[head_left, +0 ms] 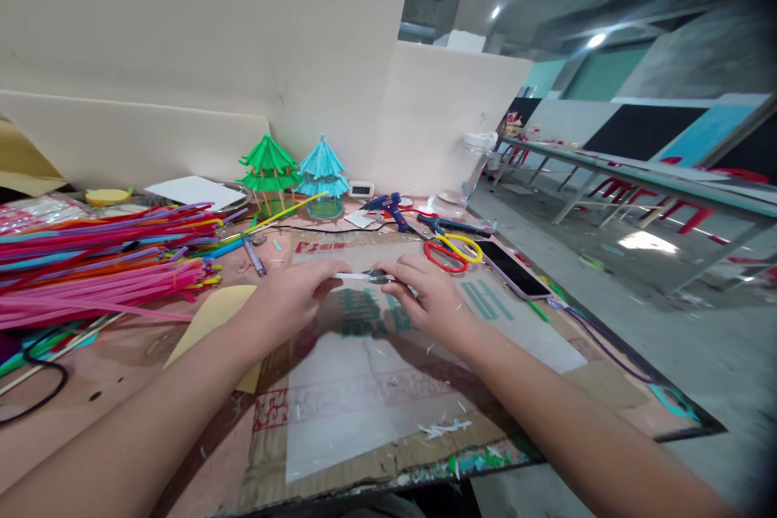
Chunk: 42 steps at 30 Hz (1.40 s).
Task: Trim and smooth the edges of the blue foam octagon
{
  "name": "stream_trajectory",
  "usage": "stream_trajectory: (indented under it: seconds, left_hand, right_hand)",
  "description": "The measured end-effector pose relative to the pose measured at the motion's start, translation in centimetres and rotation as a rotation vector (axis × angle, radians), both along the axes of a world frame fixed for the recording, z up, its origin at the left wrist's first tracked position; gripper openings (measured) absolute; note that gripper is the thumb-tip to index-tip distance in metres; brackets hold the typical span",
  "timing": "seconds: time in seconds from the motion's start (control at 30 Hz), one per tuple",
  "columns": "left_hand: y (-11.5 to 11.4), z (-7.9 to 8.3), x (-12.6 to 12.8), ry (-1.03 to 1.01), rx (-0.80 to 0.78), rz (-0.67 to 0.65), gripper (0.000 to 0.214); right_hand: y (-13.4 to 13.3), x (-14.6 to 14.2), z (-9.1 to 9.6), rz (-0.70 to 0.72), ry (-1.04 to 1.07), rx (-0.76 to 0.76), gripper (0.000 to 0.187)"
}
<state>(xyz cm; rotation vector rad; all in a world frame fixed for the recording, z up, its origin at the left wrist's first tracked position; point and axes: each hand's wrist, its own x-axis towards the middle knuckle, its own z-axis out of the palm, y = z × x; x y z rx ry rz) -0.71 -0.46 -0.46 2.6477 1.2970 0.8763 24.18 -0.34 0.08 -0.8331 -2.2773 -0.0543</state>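
Note:
My left hand (pixel 290 295) pinches one end of a thin white strip (pixel 350 277) above the worktable. The fingers of my right hand (pixel 432 295) are closed on a small dark grey piece (pixel 379 278) at the strip's other end; its kind is too small to make out. Both hands hover over a translucent white sheet (pixel 340 413) laid on printed cardboard (pixel 267 461). Red-and-yellow-handled scissors (pixel 447 255) lie just beyond my right hand. White fuzzy scraps (pixel 446 427) are scattered on the sheet's near edge.
Bundles of coloured pipe cleaners (pixel 103 259) cover the left side. A green pagoda model (pixel 269 174) and a blue one (pixel 323 174) stand at the back, near a blue glue gun (pixel 392 209). A phone (pixel 515 269) and a clear plastic jug (pixel 473 166) are on the right.

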Motion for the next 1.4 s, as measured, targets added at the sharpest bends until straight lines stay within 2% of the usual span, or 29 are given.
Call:
stream_trajectory:
  seconds: [0.57, 0.7, 0.8, 0.87, 0.93, 1.03, 1.1, 1.17, 1.3, 1.4]
  left_hand:
    - [-0.1, 0.1, 0.3, -0.017, -0.062, -0.013, 0.03]
    - [0.1, 0.2, 0.2, -0.032, -0.084, -0.033, 0.03]
    - [0.1, 0.4, 0.3, -0.104, -0.111, -0.02, 0.03]
    - [0.1, 0.5, 0.5, -0.206, -0.173, 0.018, 0.028]
    - [0.1, 0.5, 0.8, -0.364, -0.301, 0.032, 0.03]
    - [0.2, 0.4, 1.2, -0.61, -0.532, -0.062, 0.04]
    - [0.3, 0.2, 1.3, -0.668, -0.604, -0.125, 0.041]
    - [0.4, 0.2, 1.1, -0.627, -0.563, -0.116, 0.04]
    - [0.6, 0.4, 0.7, -0.517, -0.391, -0.002, 0.045]
    - [0.6, 0.7, 0.7, -0.503, -0.349, 0.027, 0.042]
  right_hand:
    - [0.2, 0.0, -0.2, -0.001, 0.052, -0.064, 0.03]
    - [0.5, 0.0, -0.4, -0.069, 0.138, -0.126, 0.03]
    - [0.7, 0.0, -0.4, -0.129, 0.266, -0.231, 0.032]
    - [0.8, -0.2, -0.4, -0.152, 0.339, -0.357, 0.035]
    - [0.8, -0.6, -0.4, -0.149, 0.399, -0.488, 0.036]
    - [0.9, -1.0, -0.6, -0.137, 0.416, -0.613, 0.025]
    - [0.9, -1.2, -0.8, -0.15, 0.396, -0.653, 0.024]
    - [1.0, -1.2, -0.9, -0.164, 0.389, -0.667, 0.027]
    - [0.9, -1.2, -0.7, -0.173, 0.392, -0.663, 0.029]
    - [0.9, -1.2, -0.7, -0.169, 0.386, -0.66, 0.029]
